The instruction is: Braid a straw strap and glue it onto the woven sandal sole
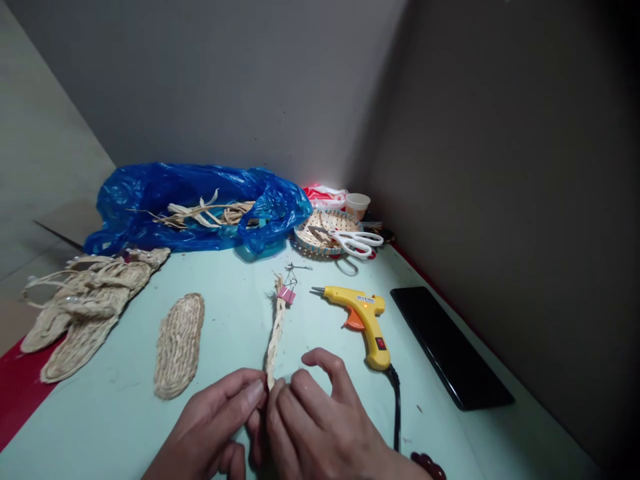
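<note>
A pale plaited braid of dried plant fibre (275,337) runs up the middle of the table. Its far end is gripped by a pink binder clip (287,295), whose wire handles meet a small metal hook or wire. At the near end, my left hand (220,417) pinches the braid between thumb and forefinger. My right hand (320,420) is closed on the same end from the right, its forefinger raised and bent. The loose strands below are hidden by my hands. To the left lies a woven sole (179,345).
Finished woven sandals (95,307) lie at the left. A yellow glue gun (363,307) with a lit orange light and a black phone (450,347) are at the right. Behind stand a blue plastic bag (200,180) of fibre strips, a basket (320,248), white-handled scissors (357,243) and a paper cup (357,205).
</note>
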A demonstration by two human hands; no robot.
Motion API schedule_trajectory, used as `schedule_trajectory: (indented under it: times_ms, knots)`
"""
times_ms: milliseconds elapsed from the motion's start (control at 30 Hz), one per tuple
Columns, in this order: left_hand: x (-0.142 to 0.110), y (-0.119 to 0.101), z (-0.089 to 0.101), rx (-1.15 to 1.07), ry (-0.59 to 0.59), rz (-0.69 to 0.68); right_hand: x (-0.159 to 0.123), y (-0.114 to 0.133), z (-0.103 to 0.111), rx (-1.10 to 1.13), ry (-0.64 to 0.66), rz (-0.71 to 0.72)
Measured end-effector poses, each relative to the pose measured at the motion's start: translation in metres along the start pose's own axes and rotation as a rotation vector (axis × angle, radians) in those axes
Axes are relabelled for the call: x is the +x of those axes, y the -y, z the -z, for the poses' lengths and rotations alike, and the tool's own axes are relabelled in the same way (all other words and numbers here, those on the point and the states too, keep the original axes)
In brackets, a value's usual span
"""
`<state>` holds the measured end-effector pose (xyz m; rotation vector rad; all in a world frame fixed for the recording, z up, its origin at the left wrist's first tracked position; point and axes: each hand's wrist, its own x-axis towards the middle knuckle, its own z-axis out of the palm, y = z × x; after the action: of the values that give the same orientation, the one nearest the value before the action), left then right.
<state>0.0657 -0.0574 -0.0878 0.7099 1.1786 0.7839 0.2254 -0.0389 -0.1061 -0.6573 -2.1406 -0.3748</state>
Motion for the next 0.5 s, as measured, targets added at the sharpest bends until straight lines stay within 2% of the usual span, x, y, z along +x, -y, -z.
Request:
schedule_trajectory:
  times_ms: [133,233,367,467,500]
  knots:
    - [0.001,0.0,-0.001,0.036,0.037,-0.01,-0.001,0.001,0.003,0.048,0.036,0.031]
    - [0.002,0.002,-0.001,0.027,0.059,0.035,0.001,0.005,0.0,0.067,0.053,0.051]
    - [0.002,-0.002,0.0,-0.028,-0.008,0.086,0.008,0.008,0.001,0.112,0.006,0.041]
    - [0.0,-0.006,0.003,-0.132,0.008,0.088,0.014,0.001,0.017,0.266,0.015,-0.064]
    - [0.0,-0.007,0.004,-0.144,0.022,0.092,0.016,-0.002,0.024,0.32,0.001,-0.148]
